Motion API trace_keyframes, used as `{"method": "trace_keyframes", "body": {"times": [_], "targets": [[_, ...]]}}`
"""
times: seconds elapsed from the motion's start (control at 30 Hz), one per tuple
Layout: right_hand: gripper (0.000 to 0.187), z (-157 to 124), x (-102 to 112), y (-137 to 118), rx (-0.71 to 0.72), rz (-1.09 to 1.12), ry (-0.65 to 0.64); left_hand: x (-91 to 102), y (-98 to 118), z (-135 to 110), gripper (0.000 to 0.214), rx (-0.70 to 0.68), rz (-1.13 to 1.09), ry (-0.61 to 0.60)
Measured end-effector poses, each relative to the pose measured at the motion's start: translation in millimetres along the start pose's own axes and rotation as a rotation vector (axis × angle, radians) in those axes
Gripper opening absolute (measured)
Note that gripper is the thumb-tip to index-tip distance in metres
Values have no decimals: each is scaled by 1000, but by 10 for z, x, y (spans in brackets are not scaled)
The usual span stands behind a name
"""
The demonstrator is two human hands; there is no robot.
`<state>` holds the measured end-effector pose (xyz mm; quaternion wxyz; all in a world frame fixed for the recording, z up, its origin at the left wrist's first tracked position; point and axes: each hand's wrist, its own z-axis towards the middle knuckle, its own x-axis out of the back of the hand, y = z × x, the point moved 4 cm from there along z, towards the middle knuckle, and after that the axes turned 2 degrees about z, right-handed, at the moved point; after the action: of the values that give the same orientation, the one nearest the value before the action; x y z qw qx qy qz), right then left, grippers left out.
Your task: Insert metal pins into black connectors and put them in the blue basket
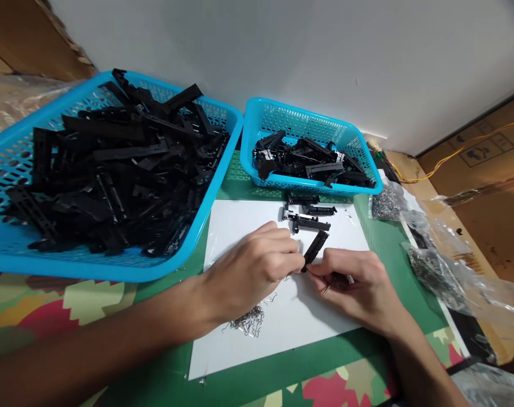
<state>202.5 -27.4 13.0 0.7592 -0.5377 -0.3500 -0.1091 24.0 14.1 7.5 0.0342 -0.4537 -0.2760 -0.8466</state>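
My left hand (257, 268) is closed, its fingertips pinching a narrow black plastic part (316, 247) that tilts up to the right. At the lower end of that part are the fingertips of my right hand (354, 282), also closed. Tucked in my right palm is a small tool with a dark body and a thin metal shaft (326, 290); its exact kind is hard to make out. A pile of small bent wire springs (252, 321) lies on the white sheet (223, 353) below my left hand. Several similar black plastic parts (311, 224) lie beyond my hands.
A large blue basket (210, 212) heaped with black parts stands at left. Behind the sheet is a smaller blue basket (312, 183) of such parts, against a pale wall (308, 51). Clear bags of small metal pieces (428, 271) and a cardboard box (486, 147) are at right.
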Motion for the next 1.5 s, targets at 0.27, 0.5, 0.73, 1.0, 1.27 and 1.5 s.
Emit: {"method": "trace_keyframes", "body": {"times": [0.27, 0.5, 0.73, 1.0, 1.27, 1.5], "targets": [[13, -16, 125, 43, -54, -5, -35, -11, -60, 5, 27, 44, -107, 3], [36, -15, 282, 23, -20, -68, 119, -18, -84, 23, 22, 98, -165, 29], [21, -29, 265, -35, 44, 9, 527, -25, -59, 27, 19, 95, -131, 1], [15, 53, 14, -35, -175, 337, 682, -30, -74, 33, 17, 136, -221, 62], [13, 105, -32, -63, -178, 319, 602, -37, -80, 33, 15, 141, -232, 48], [14, 72, -57, -74, -97, 175, 594, -37, -99, 40, 23, 240, -300, 26]]}}
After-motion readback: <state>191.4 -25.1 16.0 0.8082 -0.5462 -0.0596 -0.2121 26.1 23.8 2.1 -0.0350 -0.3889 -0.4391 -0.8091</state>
